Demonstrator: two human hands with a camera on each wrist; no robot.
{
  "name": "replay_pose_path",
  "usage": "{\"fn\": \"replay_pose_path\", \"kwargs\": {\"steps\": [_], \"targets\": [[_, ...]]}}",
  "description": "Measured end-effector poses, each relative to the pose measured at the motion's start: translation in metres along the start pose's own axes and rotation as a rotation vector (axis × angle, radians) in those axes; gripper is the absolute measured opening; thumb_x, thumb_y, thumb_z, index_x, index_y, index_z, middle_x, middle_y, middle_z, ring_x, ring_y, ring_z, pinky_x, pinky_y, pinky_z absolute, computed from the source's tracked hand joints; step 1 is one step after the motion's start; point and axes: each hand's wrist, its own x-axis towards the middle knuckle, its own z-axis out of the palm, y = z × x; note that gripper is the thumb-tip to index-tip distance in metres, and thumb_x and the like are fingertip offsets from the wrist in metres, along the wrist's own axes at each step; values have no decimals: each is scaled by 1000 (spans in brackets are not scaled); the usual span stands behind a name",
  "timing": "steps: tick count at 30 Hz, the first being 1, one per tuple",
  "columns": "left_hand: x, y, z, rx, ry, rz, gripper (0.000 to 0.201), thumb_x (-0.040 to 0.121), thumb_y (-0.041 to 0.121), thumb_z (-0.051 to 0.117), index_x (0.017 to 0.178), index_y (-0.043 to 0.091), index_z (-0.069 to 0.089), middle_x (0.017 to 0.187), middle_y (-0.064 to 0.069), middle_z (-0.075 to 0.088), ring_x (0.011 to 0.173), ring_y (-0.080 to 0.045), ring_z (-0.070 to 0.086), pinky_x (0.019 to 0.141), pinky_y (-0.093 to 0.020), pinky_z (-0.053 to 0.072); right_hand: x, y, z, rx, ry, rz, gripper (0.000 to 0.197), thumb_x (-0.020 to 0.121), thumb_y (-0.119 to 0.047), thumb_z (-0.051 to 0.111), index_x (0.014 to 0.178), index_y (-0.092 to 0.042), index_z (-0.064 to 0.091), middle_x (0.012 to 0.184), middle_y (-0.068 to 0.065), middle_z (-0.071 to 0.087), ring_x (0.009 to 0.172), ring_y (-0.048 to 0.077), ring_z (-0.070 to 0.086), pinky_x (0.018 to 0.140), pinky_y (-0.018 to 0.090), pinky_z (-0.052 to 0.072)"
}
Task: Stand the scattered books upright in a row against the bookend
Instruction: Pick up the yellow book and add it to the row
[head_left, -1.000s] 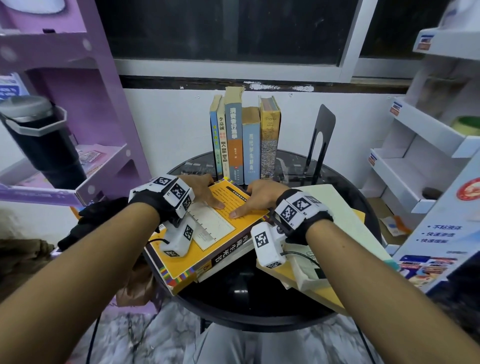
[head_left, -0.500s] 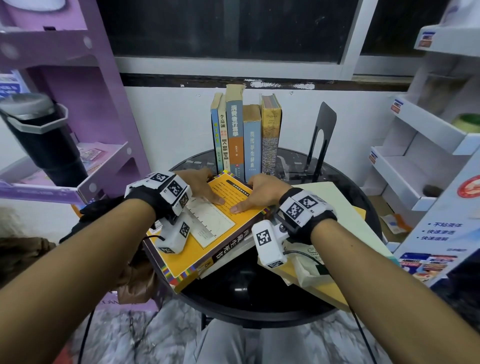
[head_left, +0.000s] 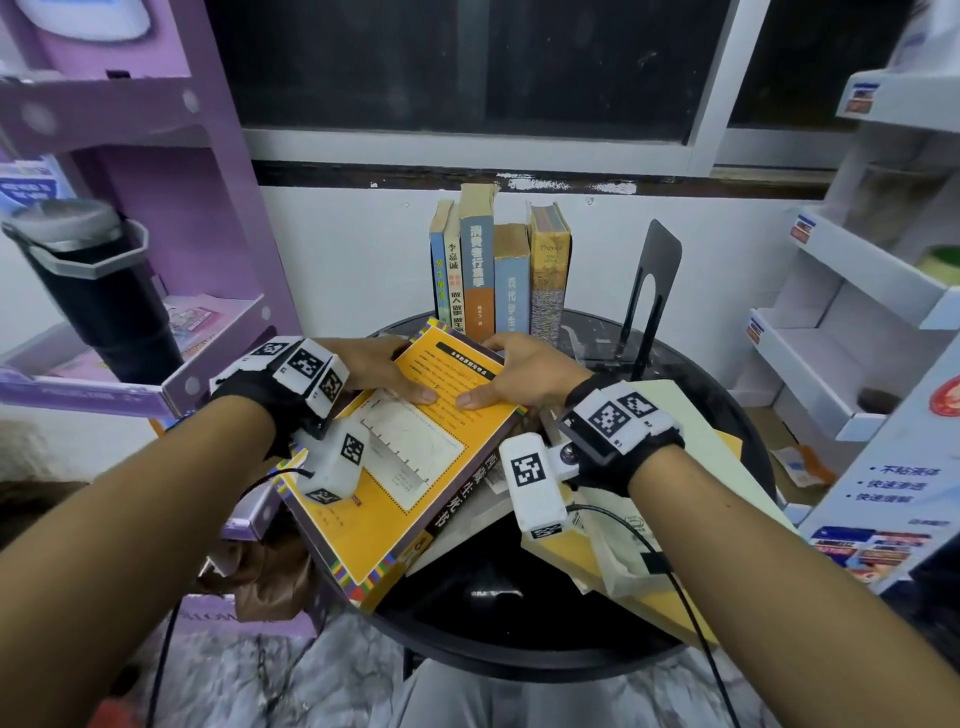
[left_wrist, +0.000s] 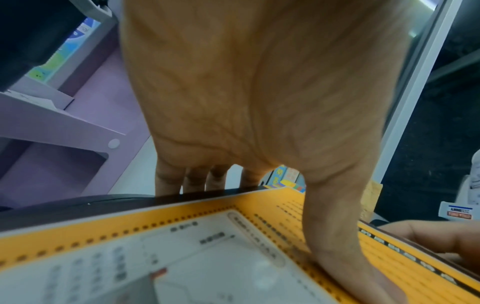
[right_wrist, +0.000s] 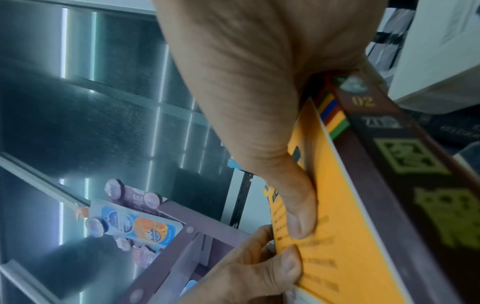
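Observation:
A thick orange book with a dark spine tilts up from the round black table, its far end raised. My left hand grips its far left edge, thumb on the cover, fingers curled over the edge. My right hand grips the far right edge, thumb on the cover. Several books stand upright in a row at the back. The black bookend stands to their right, with a gap between it and the row.
Pale flat books lie under my right wrist. More books lie under the orange one. A purple shelf with a black tumbler stands at the left, white shelves at the right.
Both hands have slid to the book's far edges and gripped it. The far end of the orange book has risen off the pile.

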Motion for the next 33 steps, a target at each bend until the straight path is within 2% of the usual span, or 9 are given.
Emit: {"fn": "replay_pose_path", "kwargs": {"steps": [1, 4, 7, 10, 14, 21, 25, 28, 33], "targets": [[-1, -1, -1, -24, -13, 4, 85, 38, 55, 90, 111, 28, 55, 101, 15, 72, 88, -1, 69, 73, -16, 55, 1, -3, 0, -12, 11, -8, 64, 70, -30, 86, 123, -17, 52, 112, 0, 65, 96, 15, 62, 75, 26, 49], [-4, -2, -6, -67, 26, -7, 57, 59, 28, 83, 106, 24, 52, 81, 23, 73, 78, 5, 69, 63, -12, 53, 2, -13, -3, -38, 26, -22, 59, 70, -31, 85, 119, -17, 56, 109, 0, 66, 98, 17, 64, 81, 31, 53], [-8, 0, -16, -64, 107, 1, 99, 36, 45, 91, 119, 19, 45, 100, 15, 70, 95, -5, 67, 74, -21, 54, -2, -22, -11, -39, 61, -50, 55, 70, -28, 85, 117, -16, 58, 108, 0, 66, 98, 17, 64, 84, 34, 54], [-15, 9, -22, -101, 183, -3, 94, 69, 21, 81, 141, 14, 21, 120, 4, 53, 114, -17, 54, 83, -27, 48, -9, -33, -21, -7, 116, -88, 55, 70, -23, 86, 118, -17, 59, 109, -1, 66, 99, 17, 63, 88, 35, 54], [-18, 26, -35, -149, 306, 115, 67, 84, 18, 68, 136, 15, 26, 105, 11, 51, 95, -6, 55, 70, -17, 48, -21, -48, -42, -54, 224, -153, 57, 70, -24, 86, 120, -20, 61, 105, -4, 64, 100, 16, 62, 87, 34, 53], [-17, 41, -38, -338, 514, 323, 51, 90, 37, 58, 131, 18, 34, 110, 7, 62, 96, -8, 64, 71, -16, 52, -36, -63, -72, -96, 484, -271, 58, 63, -30, 89, 116, -32, 65, 108, -9, 62, 102, 11, 59, 90, 33, 50], [-5, 39, -24, -459, 596, 420, 49, 95, 38, 52, 134, 15, 34, 115, 4, 63, 99, -8, 65, 71, -15, 51, -39, -59, -75, -122, 581, -333, 60, 63, -33, 89, 118, -28, 65, 110, -8, 64, 99, 6, 56, 86, 25, 46], [5, 33, -13, -558, 613, 475, 47, 95, 36, 54, 132, 13, 37, 119, -3, 64, 101, -16, 67, 81, -25, 55, -38, -51, -67, -119, 626, -391, 56, 66, -35, 87, 117, -26, 66, 114, -8, 68, 102, 5, 58, 87, 22, 46], [9, 20, -17, -637, 587, 491, 69, 83, 49, 63, 133, 8, 42, 122, -10, 65, 107, -27, 66, 95, -45, 51, -34, -43, -57, 12, 660, -444, 44, 73, -31, 83, 113, -24, 67, 105, -15, 64, 92, -4, 55, 73, 1, 37]]}}
